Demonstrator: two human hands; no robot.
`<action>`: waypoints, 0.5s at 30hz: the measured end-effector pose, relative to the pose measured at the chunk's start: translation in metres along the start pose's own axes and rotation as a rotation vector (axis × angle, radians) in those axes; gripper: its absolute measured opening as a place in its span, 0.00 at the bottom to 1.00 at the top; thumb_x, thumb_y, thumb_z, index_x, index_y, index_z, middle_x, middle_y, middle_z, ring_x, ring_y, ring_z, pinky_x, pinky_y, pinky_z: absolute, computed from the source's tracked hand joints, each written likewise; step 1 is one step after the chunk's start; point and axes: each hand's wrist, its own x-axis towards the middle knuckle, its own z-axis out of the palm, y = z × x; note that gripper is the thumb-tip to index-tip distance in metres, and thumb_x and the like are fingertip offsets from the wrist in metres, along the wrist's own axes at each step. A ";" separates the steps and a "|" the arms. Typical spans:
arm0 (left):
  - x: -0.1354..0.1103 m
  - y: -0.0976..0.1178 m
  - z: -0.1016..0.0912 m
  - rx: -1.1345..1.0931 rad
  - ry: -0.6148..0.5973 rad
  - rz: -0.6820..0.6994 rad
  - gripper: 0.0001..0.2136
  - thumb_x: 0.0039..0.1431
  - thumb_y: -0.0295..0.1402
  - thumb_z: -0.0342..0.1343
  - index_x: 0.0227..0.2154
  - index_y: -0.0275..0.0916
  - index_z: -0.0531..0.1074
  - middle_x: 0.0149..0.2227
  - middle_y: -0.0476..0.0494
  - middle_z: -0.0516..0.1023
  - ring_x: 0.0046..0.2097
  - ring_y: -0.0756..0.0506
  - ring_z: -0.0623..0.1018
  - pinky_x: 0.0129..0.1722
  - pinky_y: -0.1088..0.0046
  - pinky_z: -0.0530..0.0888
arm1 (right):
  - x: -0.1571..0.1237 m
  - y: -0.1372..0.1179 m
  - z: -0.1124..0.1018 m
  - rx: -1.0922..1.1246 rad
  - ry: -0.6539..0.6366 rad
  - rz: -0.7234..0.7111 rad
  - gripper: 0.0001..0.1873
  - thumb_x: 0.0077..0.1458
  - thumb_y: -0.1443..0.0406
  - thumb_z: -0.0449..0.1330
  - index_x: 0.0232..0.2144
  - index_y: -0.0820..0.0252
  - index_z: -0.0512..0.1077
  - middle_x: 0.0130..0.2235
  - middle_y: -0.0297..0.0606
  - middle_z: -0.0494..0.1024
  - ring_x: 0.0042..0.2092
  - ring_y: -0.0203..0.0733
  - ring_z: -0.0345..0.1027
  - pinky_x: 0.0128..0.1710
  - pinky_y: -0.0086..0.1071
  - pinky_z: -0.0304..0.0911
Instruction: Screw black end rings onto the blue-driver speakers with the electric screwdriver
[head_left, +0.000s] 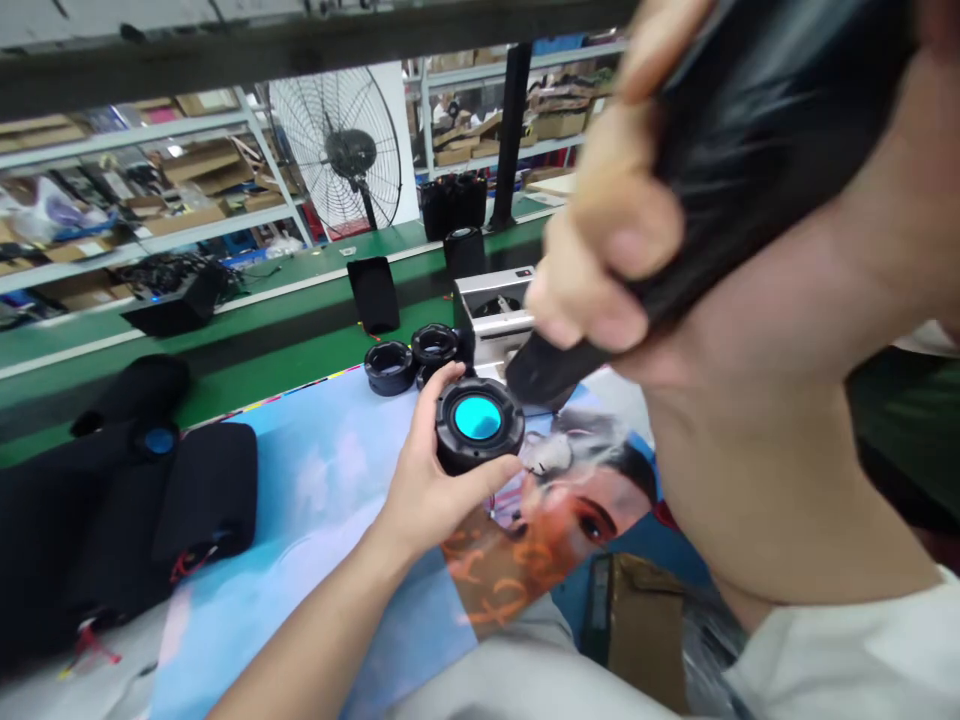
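Observation:
My left hand (435, 480) is closed around the sides of a round black speaker end cap (450, 447) with a shiny blue-green disc in its middle, held face up above the printed sheet. My right hand (607, 240), large and blurred near the camera, wraps its fingers around a long black object (780, 130). The lower rounded end of that object is close to the cap's right side; whether they touch I cannot tell. Several similar black rings (388, 368) stand just behind the cap.
A colourful printed sheet (322, 500) covers the near bench. Black padded pieces (206, 490) with wires lie left. Behind are a silver metal device (491, 310), a small black panel (373, 295), a fan (349, 150) and loaded shelves (142, 230). An overhead beam (300, 55) crosses the top.

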 end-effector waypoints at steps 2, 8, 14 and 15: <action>0.001 0.000 -0.002 0.035 -0.016 -0.020 0.45 0.49 0.45 0.79 0.66 0.46 0.64 0.65 0.36 0.77 0.66 0.31 0.78 0.68 0.51 0.75 | 0.004 0.020 -0.012 0.189 0.119 -0.202 0.28 0.49 0.44 0.75 0.27 0.53 0.66 0.19 0.24 0.64 0.17 0.33 0.56 0.12 0.32 0.53; 0.003 -0.001 -0.004 0.144 0.036 0.008 0.42 0.46 0.46 0.79 0.61 0.44 0.65 0.57 0.37 0.82 0.57 0.32 0.84 0.60 0.52 0.80 | 0.012 0.104 -0.039 0.168 0.246 -0.135 0.28 0.52 0.49 0.77 0.20 0.57 0.66 0.17 0.29 0.66 0.13 0.34 0.57 0.10 0.33 0.49; 0.004 0.003 -0.004 0.145 0.015 0.000 0.43 0.45 0.46 0.79 0.61 0.44 0.64 0.56 0.38 0.82 0.57 0.33 0.85 0.59 0.53 0.80 | 0.006 0.115 -0.038 0.152 0.177 -0.075 0.28 0.57 0.51 0.74 0.20 0.57 0.65 0.16 0.28 0.66 0.13 0.32 0.57 0.11 0.30 0.50; 0.004 0.003 -0.005 0.136 0.010 -0.005 0.43 0.45 0.47 0.80 0.61 0.45 0.64 0.56 0.38 0.82 0.57 0.32 0.84 0.59 0.53 0.80 | 0.005 0.113 -0.038 0.144 0.169 -0.065 0.28 0.58 0.51 0.73 0.19 0.58 0.65 0.17 0.27 0.66 0.14 0.32 0.57 0.11 0.30 0.50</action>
